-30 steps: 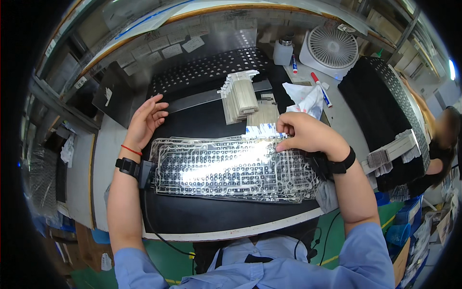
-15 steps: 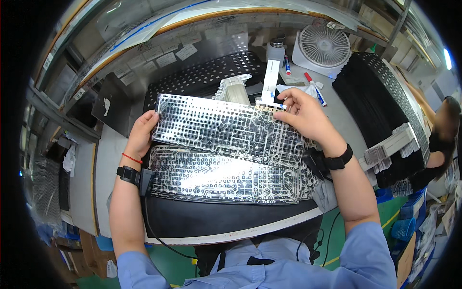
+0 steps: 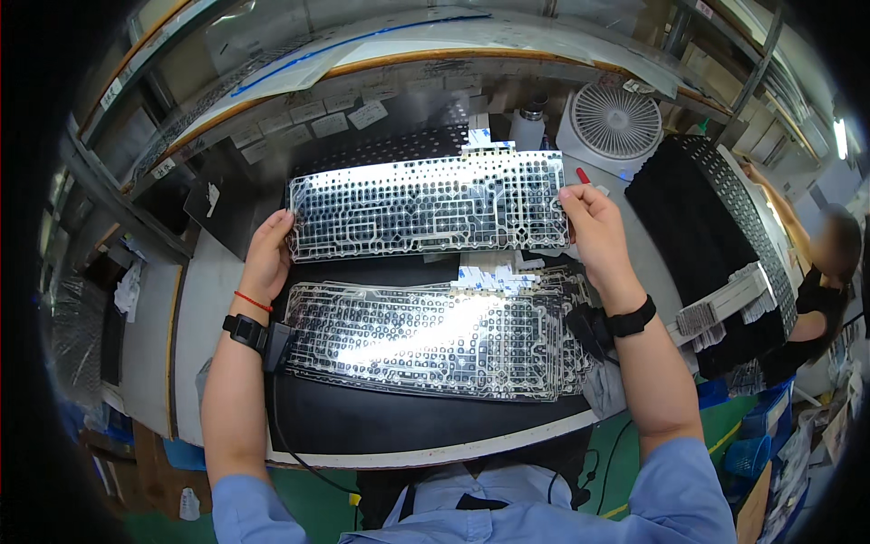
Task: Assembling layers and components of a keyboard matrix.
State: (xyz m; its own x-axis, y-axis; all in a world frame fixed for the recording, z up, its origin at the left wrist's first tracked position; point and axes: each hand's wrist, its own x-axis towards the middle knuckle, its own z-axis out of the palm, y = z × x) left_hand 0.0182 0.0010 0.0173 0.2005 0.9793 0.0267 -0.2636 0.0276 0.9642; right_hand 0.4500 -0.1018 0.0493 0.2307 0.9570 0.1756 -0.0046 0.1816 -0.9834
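Left hand (image 3: 269, 249) and right hand (image 3: 594, 227) pinch one keyboard membrane (image 3: 426, 208) at both ends, beyond the membrane stack (image 3: 417, 340) near the workbench front edge (image 3: 408, 458); uneven pulling could crease it.

From here, one sheet (image 3: 426, 207) is held level between the left grip (image 3: 269, 245) at its left end and the right grip (image 3: 595, 225) at its right, above the surface (image 3: 213, 286). A pile of sheets (image 3: 362, 326) lies before it, toward the near edge. Behind its right end stands a bottle (image 3: 527, 125), then, further right, a fan (image 3: 616, 122), with a marker (image 3: 581, 175) in front. Along the right runs a rack (image 3: 693, 195), a stack of strips (image 3: 729, 295) at its near end; another person (image 3: 816, 322) is beyond. Back left stands a panel (image 3: 222, 204).
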